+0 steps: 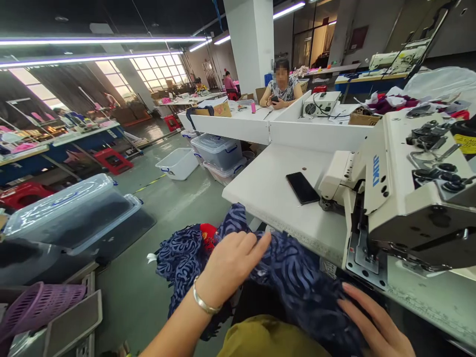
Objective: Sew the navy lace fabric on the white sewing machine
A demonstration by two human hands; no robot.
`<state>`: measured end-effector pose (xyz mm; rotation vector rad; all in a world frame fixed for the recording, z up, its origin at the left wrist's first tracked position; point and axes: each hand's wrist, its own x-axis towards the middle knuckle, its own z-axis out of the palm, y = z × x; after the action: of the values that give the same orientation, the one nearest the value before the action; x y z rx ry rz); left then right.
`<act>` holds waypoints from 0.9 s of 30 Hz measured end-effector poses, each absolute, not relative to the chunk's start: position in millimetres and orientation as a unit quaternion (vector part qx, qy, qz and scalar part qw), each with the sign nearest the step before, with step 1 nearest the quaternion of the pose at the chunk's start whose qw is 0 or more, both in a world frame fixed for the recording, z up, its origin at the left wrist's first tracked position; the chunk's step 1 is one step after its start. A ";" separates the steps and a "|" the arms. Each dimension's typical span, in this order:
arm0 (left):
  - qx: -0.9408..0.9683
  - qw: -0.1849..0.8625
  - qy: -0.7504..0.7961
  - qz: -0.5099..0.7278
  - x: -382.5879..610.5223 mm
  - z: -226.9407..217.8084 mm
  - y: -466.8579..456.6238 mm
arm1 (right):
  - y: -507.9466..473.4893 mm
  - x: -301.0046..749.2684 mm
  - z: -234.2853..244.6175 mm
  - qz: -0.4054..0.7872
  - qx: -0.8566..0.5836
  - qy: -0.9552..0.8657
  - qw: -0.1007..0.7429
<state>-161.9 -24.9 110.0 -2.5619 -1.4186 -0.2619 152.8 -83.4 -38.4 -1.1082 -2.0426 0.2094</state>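
Note:
A dark blue patterned fabric (293, 277) lies bunched on my lap and against the front edge of the white sewing table (275, 193). My left hand (230, 265), with a silver bracelet on the wrist, rests flat on the fabric, fingers stretched out. My right hand (375, 325) lies on the fabric at lower right, fingers extended. A white industrial sewing machine (401, 188) stands on the table to the right. A black phone (302, 188) lies on the table left of the machine.
A lidded clear plastic bin (70, 213) stands at my left, with a purple basket (37, 307) below it. More clear bins (217, 151) sit on the floor ahead. A person (282, 89) sits at a far table, holding a phone.

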 end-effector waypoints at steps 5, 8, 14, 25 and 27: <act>-0.791 -0.017 -0.611 0.014 -214.5 41.0 -1.3 | -28.8 104.0 -66.4 0.066 -0.364 -0.864 0.342; -0.755 -0.076 -0.651 0.035 -226.1 -29.5 2.6 | -10.8 87.7 -104.6 0.119 -0.424 -0.875 0.202; -0.739 -0.210 -0.640 0.026 -216.1 -136.5 -6.5 | -17.7 100.0 -161.0 0.151 -0.519 -0.831 0.131; -0.722 -0.191 -0.659 0.088 -143.2 -165.0 2.7 | -27.1 119.7 -178.6 0.107 -0.607 -0.771 0.158; -0.711 -0.165 -0.675 0.109 -132.1 -167.3 0.5 | -40.7 144.4 -189.0 0.080 -0.639 -0.751 0.148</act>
<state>-132.1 0.5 -167.3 -2.5028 -2.3780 0.3831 144.4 -40.7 -189.0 -1.8372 -2.1598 0.2295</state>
